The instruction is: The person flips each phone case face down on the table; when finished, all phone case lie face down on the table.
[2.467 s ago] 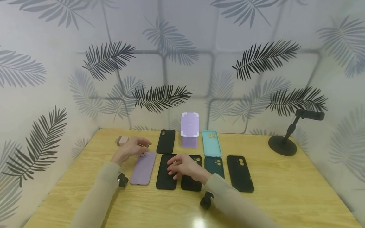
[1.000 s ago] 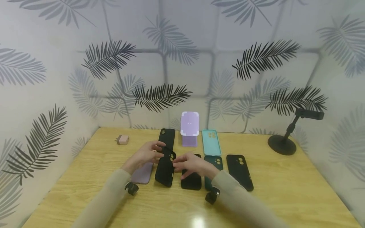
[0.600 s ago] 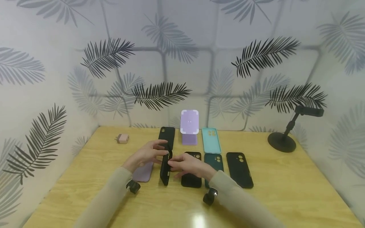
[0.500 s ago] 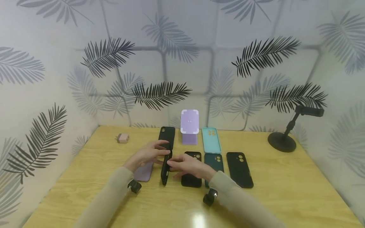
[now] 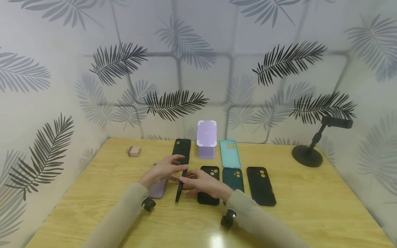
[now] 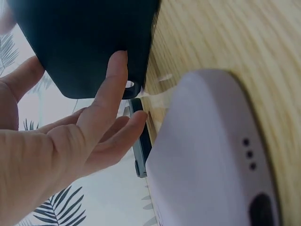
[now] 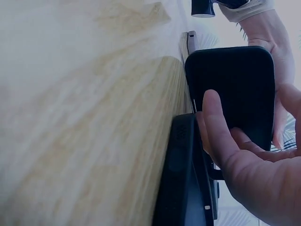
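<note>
Held case (image 7: 233, 73): black phone case, up on its long side btwn the two hands, in the gap btwn the lilac and near black cases; can't tell if lower edge touches the table.
Left hand (image 5: 164, 169): pinches the far end, a digit flat on one face by the camera hole, another at the edge; prob. to steady that end.
Right hand (image 5: 203, 182): pinches from the other side, thumb at upper edge, fingers on the opp. face; two-sided hold prob. stops it tipping.
Lilac case (image 5: 157, 190): flat, partly under L hand.
Near black case (image 5: 207, 198): flat under R hand, next in front row, then green case (image 5: 233, 178) & end black case (image 5: 261, 186); spread prob. for easy pick-up.
Back row: rear black case (image 5: 181, 147), lilac stand (image 5: 206, 134), turquoise case (image 5: 230, 153).
Table (image 5: 325, 206) sides: pink plug (image 5: 134, 151) L, black stand (image 5: 307, 156) R, prob. kept out of hands' way.
</note>
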`<state>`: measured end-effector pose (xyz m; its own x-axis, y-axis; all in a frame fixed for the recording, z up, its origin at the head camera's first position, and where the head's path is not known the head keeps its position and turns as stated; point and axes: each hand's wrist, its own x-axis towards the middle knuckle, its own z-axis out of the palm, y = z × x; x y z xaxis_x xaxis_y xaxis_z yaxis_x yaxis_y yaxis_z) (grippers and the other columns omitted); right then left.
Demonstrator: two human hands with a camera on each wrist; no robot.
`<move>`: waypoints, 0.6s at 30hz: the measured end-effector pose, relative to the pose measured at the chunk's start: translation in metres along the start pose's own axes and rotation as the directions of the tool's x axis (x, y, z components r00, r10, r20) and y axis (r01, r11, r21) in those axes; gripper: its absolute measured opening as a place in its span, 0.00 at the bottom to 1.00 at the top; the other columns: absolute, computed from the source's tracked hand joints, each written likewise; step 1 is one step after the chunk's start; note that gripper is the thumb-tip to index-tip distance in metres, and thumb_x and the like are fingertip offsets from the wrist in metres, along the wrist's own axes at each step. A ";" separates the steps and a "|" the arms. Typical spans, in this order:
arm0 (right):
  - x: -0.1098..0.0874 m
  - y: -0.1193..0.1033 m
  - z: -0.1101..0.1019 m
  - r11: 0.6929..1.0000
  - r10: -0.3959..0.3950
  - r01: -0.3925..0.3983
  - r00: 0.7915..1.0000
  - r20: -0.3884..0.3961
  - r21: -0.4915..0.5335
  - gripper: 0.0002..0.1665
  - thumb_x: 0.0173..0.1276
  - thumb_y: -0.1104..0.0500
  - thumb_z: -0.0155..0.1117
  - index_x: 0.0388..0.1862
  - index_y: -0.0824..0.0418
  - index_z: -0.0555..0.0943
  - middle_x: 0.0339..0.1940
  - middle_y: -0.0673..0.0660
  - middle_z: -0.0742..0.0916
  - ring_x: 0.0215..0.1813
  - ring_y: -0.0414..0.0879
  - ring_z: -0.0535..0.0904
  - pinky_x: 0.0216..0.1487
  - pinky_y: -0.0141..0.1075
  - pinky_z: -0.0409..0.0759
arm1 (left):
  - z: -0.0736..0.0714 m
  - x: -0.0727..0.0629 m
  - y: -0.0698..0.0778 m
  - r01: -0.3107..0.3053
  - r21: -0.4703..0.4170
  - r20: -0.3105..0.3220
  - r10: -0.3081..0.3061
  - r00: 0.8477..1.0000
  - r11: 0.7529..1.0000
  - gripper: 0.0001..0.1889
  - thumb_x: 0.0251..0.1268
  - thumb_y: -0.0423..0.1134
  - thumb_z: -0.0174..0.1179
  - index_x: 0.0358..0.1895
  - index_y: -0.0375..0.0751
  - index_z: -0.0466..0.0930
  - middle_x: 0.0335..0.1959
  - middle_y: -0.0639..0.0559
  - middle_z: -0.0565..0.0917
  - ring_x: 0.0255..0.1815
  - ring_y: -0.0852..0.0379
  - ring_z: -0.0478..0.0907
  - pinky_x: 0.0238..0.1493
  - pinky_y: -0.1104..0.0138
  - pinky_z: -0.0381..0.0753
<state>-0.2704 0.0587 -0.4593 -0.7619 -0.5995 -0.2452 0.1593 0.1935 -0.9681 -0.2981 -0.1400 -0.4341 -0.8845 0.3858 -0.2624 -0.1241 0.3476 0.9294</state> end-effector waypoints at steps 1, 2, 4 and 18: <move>0.000 0.000 0.000 1.000 0.001 -0.001 1.000 -0.002 0.007 0.39 0.72 0.47 0.61 0.70 0.69 0.64 0.64 0.67 0.76 0.57 0.56 0.81 0.49 0.46 0.86 | 0.001 0.001 0.000 0.001 0.002 -0.002 -0.001 1.000 1.000 0.36 0.68 0.46 0.62 0.75 0.42 0.58 0.71 0.30 0.61 0.65 0.34 0.70 0.48 0.51 0.86; 0.000 0.001 -0.001 1.000 0.000 0.000 1.000 0.001 0.018 0.38 0.72 0.48 0.61 0.70 0.70 0.63 0.63 0.67 0.77 0.56 0.56 0.82 0.49 0.46 0.86 | 0.001 0.001 0.000 0.003 0.001 -0.004 -0.003 1.000 1.000 0.36 0.68 0.46 0.63 0.75 0.42 0.58 0.71 0.30 0.61 0.65 0.34 0.70 0.47 0.51 0.86; -0.002 0.000 -0.001 0.999 -0.004 0.003 1.000 0.012 0.047 0.37 0.73 0.51 0.61 0.70 0.71 0.61 0.59 0.68 0.80 0.52 0.55 0.84 0.50 0.47 0.86 | 0.002 0.002 0.000 0.010 -0.005 -0.005 -0.010 1.000 1.000 0.37 0.67 0.45 0.63 0.75 0.41 0.58 0.72 0.30 0.60 0.66 0.33 0.70 0.45 0.52 0.87; -0.015 -0.005 -0.010 1.000 -0.026 0.027 1.000 -0.012 0.013 0.34 0.71 0.65 0.59 0.73 0.69 0.60 0.33 0.60 0.84 0.28 0.47 0.84 0.35 0.40 0.88 | -0.004 0.007 -0.002 0.035 0.214 -0.008 -0.034 0.999 0.976 0.37 0.63 0.45 0.68 0.73 0.43 0.63 0.70 0.31 0.64 0.59 0.41 0.77 0.44 0.57 0.87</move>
<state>-0.2664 0.0746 -0.4506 -0.7732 -0.5952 -0.2188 0.1470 0.1674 -0.9749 -0.3060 -0.1415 -0.4363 -0.8835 0.3665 -0.2918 -0.0559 0.5358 0.8425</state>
